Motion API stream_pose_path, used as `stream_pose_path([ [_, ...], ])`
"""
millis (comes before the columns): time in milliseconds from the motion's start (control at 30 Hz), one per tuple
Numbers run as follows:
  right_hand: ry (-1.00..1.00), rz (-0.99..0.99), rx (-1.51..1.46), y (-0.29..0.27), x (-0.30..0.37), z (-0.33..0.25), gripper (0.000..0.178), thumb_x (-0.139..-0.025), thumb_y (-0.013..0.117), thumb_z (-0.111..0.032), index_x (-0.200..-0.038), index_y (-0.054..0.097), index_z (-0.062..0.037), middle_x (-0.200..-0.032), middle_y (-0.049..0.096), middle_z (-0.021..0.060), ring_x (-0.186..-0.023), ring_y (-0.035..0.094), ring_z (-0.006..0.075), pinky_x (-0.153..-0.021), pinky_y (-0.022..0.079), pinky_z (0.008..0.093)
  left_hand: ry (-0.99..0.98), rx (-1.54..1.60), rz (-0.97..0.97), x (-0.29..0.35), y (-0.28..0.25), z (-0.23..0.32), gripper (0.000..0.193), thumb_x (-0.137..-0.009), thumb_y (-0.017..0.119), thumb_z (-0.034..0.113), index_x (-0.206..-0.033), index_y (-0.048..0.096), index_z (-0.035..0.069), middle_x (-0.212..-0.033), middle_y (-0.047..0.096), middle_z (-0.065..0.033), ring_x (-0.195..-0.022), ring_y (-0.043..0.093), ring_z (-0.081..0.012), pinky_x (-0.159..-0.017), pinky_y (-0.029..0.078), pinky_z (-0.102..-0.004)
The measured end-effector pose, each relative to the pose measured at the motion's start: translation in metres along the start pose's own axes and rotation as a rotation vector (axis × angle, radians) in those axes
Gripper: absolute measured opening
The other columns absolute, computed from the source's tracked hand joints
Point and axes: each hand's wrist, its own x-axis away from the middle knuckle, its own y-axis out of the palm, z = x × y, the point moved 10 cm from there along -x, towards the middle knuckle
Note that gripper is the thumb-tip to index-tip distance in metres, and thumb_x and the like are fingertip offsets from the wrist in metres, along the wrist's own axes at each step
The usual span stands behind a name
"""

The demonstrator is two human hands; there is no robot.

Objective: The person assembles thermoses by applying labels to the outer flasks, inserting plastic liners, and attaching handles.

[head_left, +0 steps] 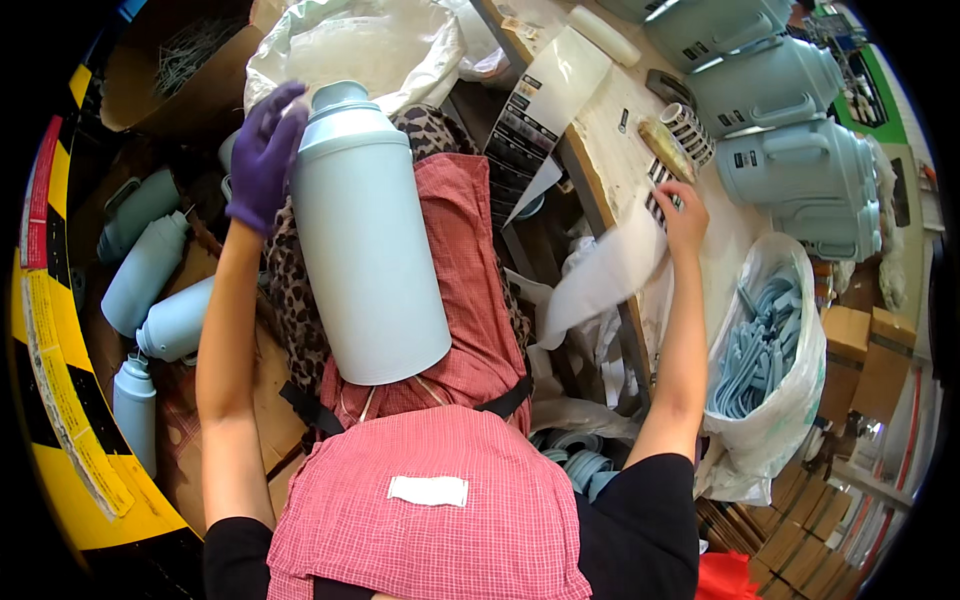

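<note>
A light blue vacuum flask body (pixel 370 260) leans across my lap, its narrow neck pointing away from me. My left hand (pixel 264 165), in a purple glove, is at the flask's left shoulder, fingers apart and curved beside the neck. To the right, my bare right hand (pixel 685 215) pinches a strip of labels (pixel 658 205) over the edge of the workbench. Translucent backing paper (pixel 610 275), blurred by motion, trails from it toward my lap. A red checked apron (pixel 450 230) covers my knees under the flask.
Several handled blue flasks (pixel 790 165) stand at the bench's (pixel 600 150) far right. A white sack (pixel 765 400) of blue straps is by my right arm. More flasks (pixel 150 270) lie at left, near a yellow-black striped edge (pixel 90 400). An open white bag (pixel 350 45) sits ahead.
</note>
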Motion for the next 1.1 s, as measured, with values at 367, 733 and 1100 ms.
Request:
stream_pose_path([
  [367, -0.008, -0.389, -0.966, 0.079, 0.089, -0.288, 0.014, -0.078, 0.078, 0.006, -0.089, 0.071, 0.0013, -0.106, 0.061, 0.0082, -0.104, 0.058, 0.0189, -0.096, 0.044, 0.0307, 0.392, -0.517, 0.107, 0.144, 0.004, 0.076, 0.034, -0.103, 0.052, 0.026, -0.12, 0.068, 0.002, -0.12, 0.068, -0.0154, -0.115, 0.06, -0.032, -0.103, 0.044, -0.0417],
  [733, 0.266, -0.475, -1.245, 0.183, 0.08, -0.351, 0.011, -0.082, 0.082, -0.002, -0.09, 0.075, 0.002, -0.109, 0.057, 0.0031, -0.104, 0.054, 0.0138, -0.095, 0.04, 0.0272, 0.201, -0.499, -0.018, 0.103, 0.011, 0.075, 0.029, -0.097, 0.061, 0.034, -0.098, 0.071, 0.007, -0.122, 0.065, -0.0134, -0.115, 0.055, -0.0287, -0.102, 0.039, -0.0398],
  [1100, 0.447, -0.348, -1.261, 0.214, 0.068, -0.324, 0.011, -0.081, 0.082, -0.003, -0.088, 0.076, 0.0019, -0.114, 0.053, 0.0018, -0.108, 0.052, 0.0107, -0.091, 0.043, 0.025, 0.237, -0.974, 0.115, 0.059, -0.013, 0.059, 0.02, -0.086, 0.07, 0.024, -0.082, 0.07, 0.005, -0.109, 0.067, -0.0117, -0.107, 0.056, -0.0297, -0.098, 0.04, -0.0389],
])
